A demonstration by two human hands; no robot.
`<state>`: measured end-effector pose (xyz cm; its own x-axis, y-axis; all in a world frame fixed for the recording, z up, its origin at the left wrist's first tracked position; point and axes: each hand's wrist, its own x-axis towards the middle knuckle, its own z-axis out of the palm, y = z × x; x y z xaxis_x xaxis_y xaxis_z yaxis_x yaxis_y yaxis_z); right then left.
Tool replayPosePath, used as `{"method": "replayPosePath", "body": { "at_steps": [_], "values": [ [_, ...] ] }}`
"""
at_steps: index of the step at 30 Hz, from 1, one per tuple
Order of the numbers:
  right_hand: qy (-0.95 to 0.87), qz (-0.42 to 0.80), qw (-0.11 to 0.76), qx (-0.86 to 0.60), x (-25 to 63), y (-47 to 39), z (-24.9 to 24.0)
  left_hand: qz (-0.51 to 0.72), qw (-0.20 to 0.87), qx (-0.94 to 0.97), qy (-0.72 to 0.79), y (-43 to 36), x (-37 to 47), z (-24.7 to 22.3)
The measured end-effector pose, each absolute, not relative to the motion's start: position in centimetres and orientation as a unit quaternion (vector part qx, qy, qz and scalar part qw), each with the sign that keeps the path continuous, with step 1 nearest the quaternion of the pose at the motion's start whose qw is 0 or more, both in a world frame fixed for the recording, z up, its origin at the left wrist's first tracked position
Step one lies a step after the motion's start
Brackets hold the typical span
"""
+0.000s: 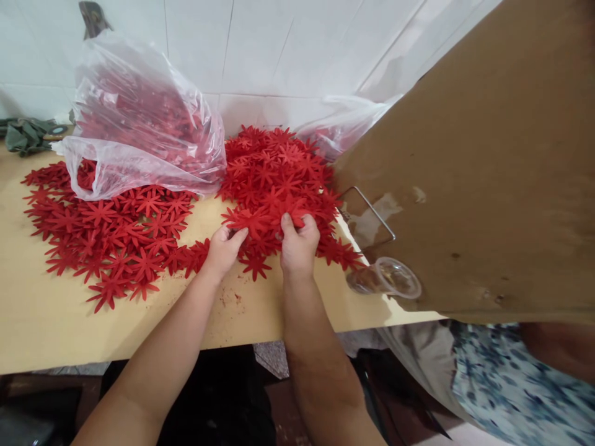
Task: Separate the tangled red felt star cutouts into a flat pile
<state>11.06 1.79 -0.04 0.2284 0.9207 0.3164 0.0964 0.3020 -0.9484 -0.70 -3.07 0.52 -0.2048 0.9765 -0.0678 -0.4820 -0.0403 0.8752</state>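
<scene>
From the head camera, a person's two bare hands worked side by side over a pale yellow desk (28, 328). The left grip (224, 249) was pinched, thumb and fingers closed on the near edge of a red flower (251, 221) with long narrow petals. The right grip (299, 246), just beside it, pinched red petals (292, 205) between thumb and fingers; whether both held one piece or two overlapping pieces could not be told.

Directly beneath and beyond both grips rose a large heap of matching flowers (274, 164). To the left of the left grip spread a second, flatter pile (106, 226), joined to the heap by a thin trail of pieces. Above that pile, beyond and left of the left grip, sat a clear plastic bag (149, 124) filled with more red pieces. A smaller bag (344, 124) lay past the heap, beyond and right of the right grip.

Right of the right grip, a clear plastic cup (393, 279) lay tilted against a big brown board (474, 167) with a metal loop (375, 212). Nearer and farther right showed another person's patterned clothing (502, 384).
</scene>
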Motion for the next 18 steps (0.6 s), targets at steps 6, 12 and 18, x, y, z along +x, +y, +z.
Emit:
{"method": "replayPosePath", "body": {
  "at_steps": [6, 12, 18],
  "values": [
    [-0.482, 0.367, 0.606, -0.516, 11.0, 1.3, 0.4, 0.651, 0.544, 0.301, 0.436, -3.0, -0.7, 0.5],
    [-0.465, 0.381, 0.619, -0.506, 11.1, 1.8, 0.3, 0.647, 0.549, 0.303, 0.434, -3.1, -0.8, 0.4],
    [-0.469, 0.370, 0.622, -0.507, 11.5, 2.4, 0.2, 0.654, 0.549, 0.298, 0.428, -2.9, -0.8, 0.3]
  ]
}}
